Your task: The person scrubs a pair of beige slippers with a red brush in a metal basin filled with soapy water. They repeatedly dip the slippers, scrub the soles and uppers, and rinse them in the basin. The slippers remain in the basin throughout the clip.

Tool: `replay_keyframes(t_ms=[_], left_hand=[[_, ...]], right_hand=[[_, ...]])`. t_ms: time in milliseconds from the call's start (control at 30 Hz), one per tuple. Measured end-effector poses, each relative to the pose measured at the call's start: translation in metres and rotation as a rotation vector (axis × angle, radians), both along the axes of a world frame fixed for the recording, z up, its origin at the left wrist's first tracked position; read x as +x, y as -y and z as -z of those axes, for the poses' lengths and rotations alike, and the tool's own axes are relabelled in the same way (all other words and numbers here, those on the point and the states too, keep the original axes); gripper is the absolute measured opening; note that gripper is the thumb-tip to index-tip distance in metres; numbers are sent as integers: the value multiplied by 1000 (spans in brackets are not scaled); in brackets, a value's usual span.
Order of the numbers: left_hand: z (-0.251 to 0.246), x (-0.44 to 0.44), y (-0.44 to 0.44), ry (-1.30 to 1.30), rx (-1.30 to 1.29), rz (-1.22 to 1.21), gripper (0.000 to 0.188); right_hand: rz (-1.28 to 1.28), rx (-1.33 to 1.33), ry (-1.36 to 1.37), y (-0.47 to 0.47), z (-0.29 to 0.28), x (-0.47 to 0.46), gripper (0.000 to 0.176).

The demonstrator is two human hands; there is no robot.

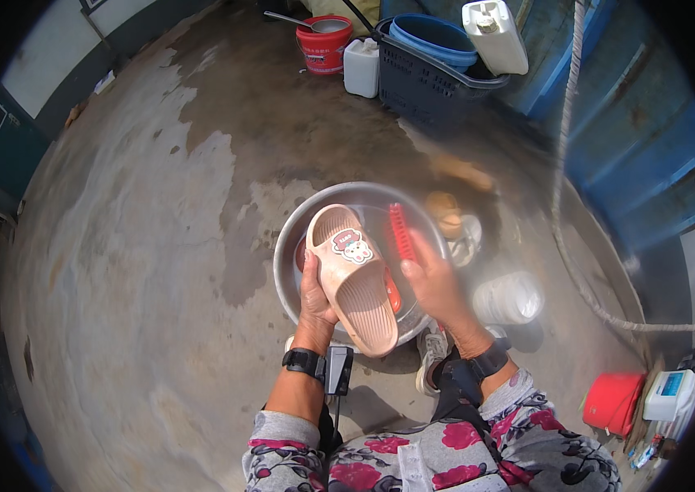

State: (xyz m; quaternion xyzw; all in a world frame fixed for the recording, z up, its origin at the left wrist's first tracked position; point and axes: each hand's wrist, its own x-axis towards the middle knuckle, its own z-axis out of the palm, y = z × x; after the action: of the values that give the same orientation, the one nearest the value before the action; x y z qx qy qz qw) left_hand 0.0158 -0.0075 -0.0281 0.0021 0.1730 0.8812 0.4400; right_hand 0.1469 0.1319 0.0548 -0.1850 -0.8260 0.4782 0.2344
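My left hand (315,292) grips the left edge of a beige-pink slide sandal (356,280), which has a cartoon rabbit patch on its strap. The sole's ribbed footbed faces up at me, tilted. In my right hand (436,286) is a red scrub brush (401,234), held just right of the slide and apart from it. Both hands are over a round metal basin (289,230) with water in it. Part of a red-orange item (392,289) shows behind the slide inside the basin; the slide hides the rest.
Right of the basin lie tan and white shoes (444,212) and a white plastic tub (507,298). A dark crate (427,83), red bucket (324,46) and white jug (361,67) stand beyond. A rope (559,184) hangs at right, near a red container (613,403).
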Motion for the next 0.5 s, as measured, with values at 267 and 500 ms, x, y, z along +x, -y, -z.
replay_keyframes(t_ms=[267,500], left_hand=[[0,-2,4,-36,-154,10,66],[-10,-1,-1,-53,-147,54,60]], right_hand=[[-423,183,336,20,-9,10,37],[-368,50,547,15,3,7,69]])
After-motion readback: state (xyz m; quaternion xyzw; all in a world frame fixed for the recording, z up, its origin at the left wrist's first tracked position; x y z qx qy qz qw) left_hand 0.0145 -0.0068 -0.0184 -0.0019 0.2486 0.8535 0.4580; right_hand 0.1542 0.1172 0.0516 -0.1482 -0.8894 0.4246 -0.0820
